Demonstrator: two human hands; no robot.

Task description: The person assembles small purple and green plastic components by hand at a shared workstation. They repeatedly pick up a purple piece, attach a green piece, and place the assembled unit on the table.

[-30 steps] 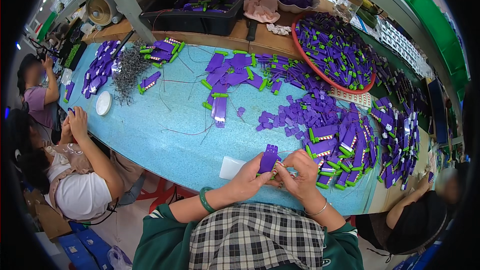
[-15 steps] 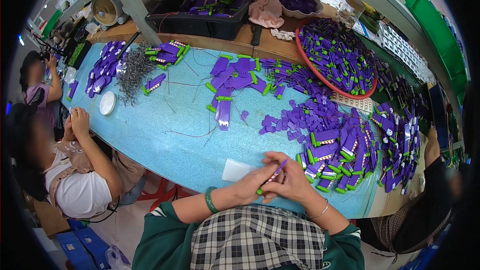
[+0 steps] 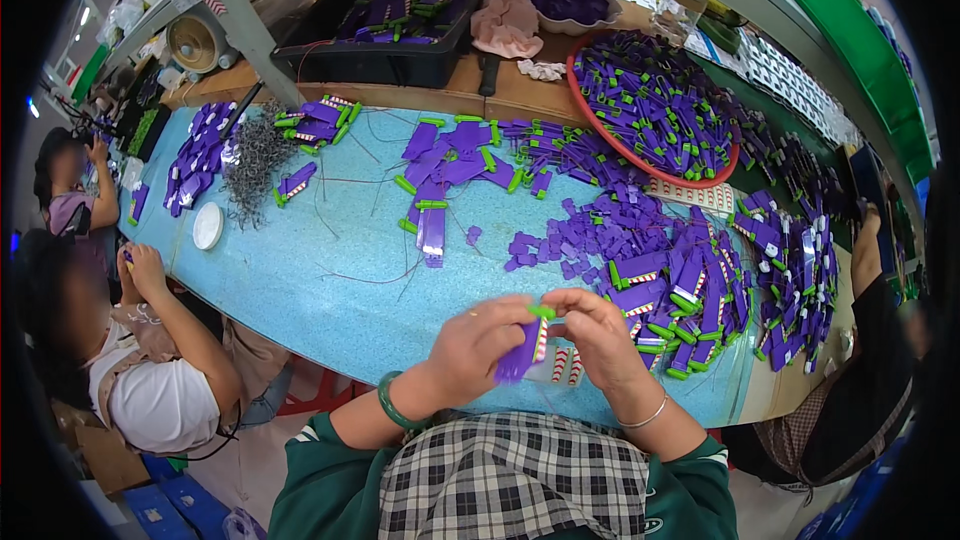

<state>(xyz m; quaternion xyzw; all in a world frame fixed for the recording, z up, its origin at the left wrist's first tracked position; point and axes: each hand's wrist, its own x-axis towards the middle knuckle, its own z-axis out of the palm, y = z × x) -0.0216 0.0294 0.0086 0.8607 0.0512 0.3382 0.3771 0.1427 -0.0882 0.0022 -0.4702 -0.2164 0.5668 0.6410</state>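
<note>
Above the near edge of the blue table, my left hand (image 3: 470, 348) grips a flat purple plastic piece (image 3: 517, 358) with a green end and a red-and-white striped strip along one edge. The fingers of my right hand (image 3: 597, 340) are bent and pinched together at the green end, beside the strip. What the right fingertips hold exactly is partly hidden. Beneath my hands lies a small sheet with striped stickers (image 3: 568, 366). Just right of my right hand is a heap of purple pieces with green ends (image 3: 690, 310).
A red basket (image 3: 578, 105) full of purple-and-green pieces stands at the back right, a black tray (image 3: 400, 65) behind the table. Small purple parts (image 3: 575, 235), wire-like parts (image 3: 258, 165) and a white lid (image 3: 208, 226) lie about. Co-workers sit at left (image 3: 160, 380) and right (image 3: 830, 390).
My hands have turned the purple piece so its broad face and striped edge show. The white card by my left hand is no longer seen; a striped sticker sheet shows below my hands. The view shifted slightly.
</note>
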